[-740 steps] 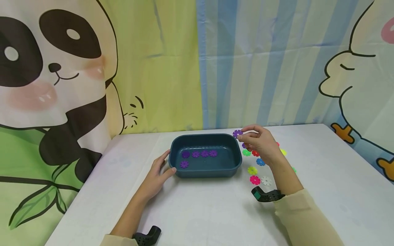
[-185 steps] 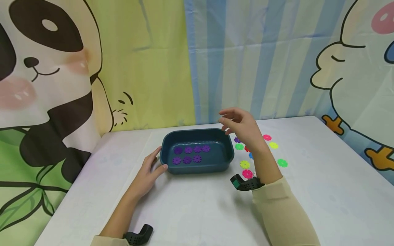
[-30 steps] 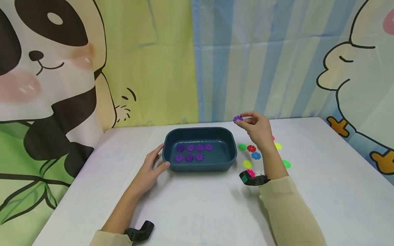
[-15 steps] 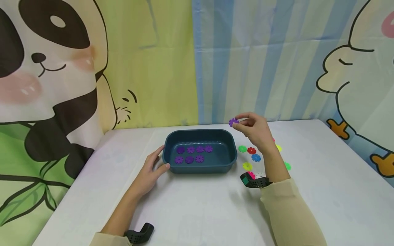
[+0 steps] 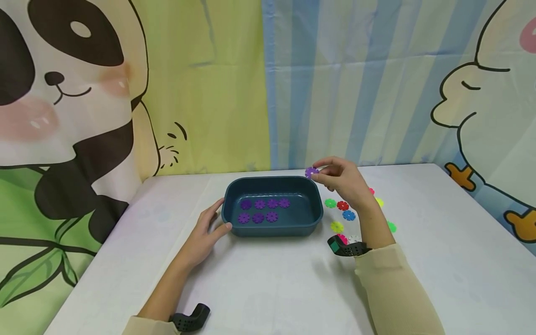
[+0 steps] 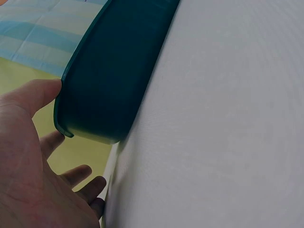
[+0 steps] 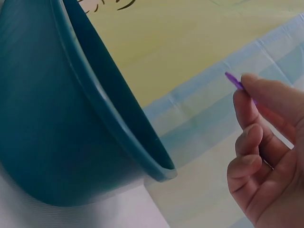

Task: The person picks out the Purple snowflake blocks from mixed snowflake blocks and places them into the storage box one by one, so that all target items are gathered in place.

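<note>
A dark teal bin [image 5: 272, 231] stands on the white table. In it, purple notched plastic discs [image 5: 272, 217] lie flat in two rows. My left hand [image 5: 203, 237] is at the bin's left end, thumb and index fingertip touching the rim while the other fingers stay loose, as the left wrist view shows. Between thumb and index finger, my right hand [image 5: 343, 181] pinches another purple disc [image 5: 311, 172], held up at the bin's far right corner. The right wrist view shows this disc [image 7: 232, 80] edge-on, apart from the rim.
Right of the bin lie loose discs: green [image 5: 330, 203], red [image 5: 342, 205], blue [image 5: 349, 215], yellow [image 5: 337, 226] and pink [image 5: 342, 238]. The right forearm partly covers others, including a white disc [image 5: 353, 238]. A printed curtain [image 5: 335, 83] hangs behind the table.
Compared with one second ago, my right hand has carried the purple disc left and slightly down, to the bin's corner. Over the longer span, more purple discs have come to lie in the bin.
</note>
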Demonstrator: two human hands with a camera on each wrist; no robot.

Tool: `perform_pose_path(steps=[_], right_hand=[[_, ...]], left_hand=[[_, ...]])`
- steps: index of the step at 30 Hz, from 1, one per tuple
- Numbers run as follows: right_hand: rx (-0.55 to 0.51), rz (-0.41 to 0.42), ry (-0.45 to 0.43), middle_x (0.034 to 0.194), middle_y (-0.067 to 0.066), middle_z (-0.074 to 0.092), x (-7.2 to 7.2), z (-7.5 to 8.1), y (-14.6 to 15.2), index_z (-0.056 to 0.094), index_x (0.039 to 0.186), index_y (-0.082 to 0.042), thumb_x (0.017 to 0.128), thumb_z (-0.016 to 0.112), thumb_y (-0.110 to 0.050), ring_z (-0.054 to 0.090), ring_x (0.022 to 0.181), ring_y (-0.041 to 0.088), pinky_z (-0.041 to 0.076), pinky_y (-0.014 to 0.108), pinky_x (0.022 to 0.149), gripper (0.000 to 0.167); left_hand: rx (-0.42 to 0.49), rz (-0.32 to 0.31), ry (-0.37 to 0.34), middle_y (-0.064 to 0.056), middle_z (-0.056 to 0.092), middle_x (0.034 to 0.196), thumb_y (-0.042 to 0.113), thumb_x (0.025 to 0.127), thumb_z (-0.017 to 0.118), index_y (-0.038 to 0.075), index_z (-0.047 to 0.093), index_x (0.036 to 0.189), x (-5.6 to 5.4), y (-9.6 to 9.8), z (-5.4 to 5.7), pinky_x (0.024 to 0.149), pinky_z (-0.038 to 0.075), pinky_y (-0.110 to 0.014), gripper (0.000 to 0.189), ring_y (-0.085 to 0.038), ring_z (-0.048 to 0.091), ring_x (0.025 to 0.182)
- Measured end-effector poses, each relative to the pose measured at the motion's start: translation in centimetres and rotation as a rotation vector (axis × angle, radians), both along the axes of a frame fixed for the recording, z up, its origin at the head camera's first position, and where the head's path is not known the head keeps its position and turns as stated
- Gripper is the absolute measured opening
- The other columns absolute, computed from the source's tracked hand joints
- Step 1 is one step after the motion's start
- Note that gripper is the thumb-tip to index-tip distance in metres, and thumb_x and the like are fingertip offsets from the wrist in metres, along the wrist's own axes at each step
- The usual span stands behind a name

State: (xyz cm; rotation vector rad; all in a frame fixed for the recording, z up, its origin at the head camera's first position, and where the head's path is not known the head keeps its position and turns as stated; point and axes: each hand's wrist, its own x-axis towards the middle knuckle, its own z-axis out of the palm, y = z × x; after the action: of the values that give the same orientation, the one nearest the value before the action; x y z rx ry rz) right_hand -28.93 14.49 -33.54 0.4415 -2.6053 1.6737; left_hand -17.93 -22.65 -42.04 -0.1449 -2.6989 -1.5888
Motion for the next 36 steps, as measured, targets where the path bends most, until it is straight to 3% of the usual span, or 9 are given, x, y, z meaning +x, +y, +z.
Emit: perform_pose_path(steps=[5,8,15,24,36], right_hand=[[-0.041,0.049,-0.018,0.091,0.008,0.071,0.0,-0.3,0.0,0.07,0.124,-0.015,0.092,0.08,-0.035,0.056,0.075,0.031,0.05,0.032,0.065,0.039],[-0.052,0.073,-0.019,0.094,0.013,0.071,-0.1,-0.4,-0.1,0.071,0.123,-0.015,0.092,0.079,-0.034,0.056,0.075,0.031,0.05,0.034,0.065,0.037],[-0.059,0.14,-0.035,0.096,0.017,0.07,-0.4,-0.8,-0.6,0.071,0.122,-0.014,0.093,0.079,-0.029,0.054,0.071,0.024,0.049,0.032,0.065,0.034],[-0.021,0.186,-0.065,0.097,0.012,0.071,-0.2,-1.1,-2.0,0.07,0.123,-0.014,0.094,0.077,-0.027,0.057,0.078,0.036,0.054,0.034,0.067,0.032],[0.066,0.224,-0.076,0.095,0.011,0.069,-0.2,-1.6,-3.5,0.07,0.121,-0.01,0.094,0.077,-0.024,0.057,0.075,0.03,0.056,0.032,0.067,0.031]], left_hand=[[0.002,0.0,0.0,-0.016,0.016,0.171,0.034,0.103,0.061,0.032,0.023,0.165,0.0,0.0,0.0,0.124,0.015,-0.069,0.073,-0.044,0.019,0.157],[0.007,-0.001,0.0,-0.016,0.016,0.171,0.035,0.103,0.061,0.032,0.024,0.165,0.0,0.0,0.1,0.124,0.015,-0.069,0.072,-0.044,0.019,0.157],[0.013,-0.002,0.001,-0.016,0.017,0.17,0.036,0.103,0.061,0.031,0.026,0.165,0.1,0.1,0.4,0.124,0.014,-0.069,0.072,-0.044,0.018,0.157],[0.003,-0.001,0.002,-0.017,0.017,0.17,0.034,0.103,0.061,0.031,0.025,0.165,0.1,0.1,0.4,0.124,0.015,-0.069,0.072,-0.045,0.019,0.157],[0.011,0.001,-0.003,-0.016,0.016,0.171,0.035,0.103,0.061,0.031,0.025,0.165,0.0,0.1,0.3,0.124,0.014,-0.069,0.071,-0.044,0.019,0.158]])
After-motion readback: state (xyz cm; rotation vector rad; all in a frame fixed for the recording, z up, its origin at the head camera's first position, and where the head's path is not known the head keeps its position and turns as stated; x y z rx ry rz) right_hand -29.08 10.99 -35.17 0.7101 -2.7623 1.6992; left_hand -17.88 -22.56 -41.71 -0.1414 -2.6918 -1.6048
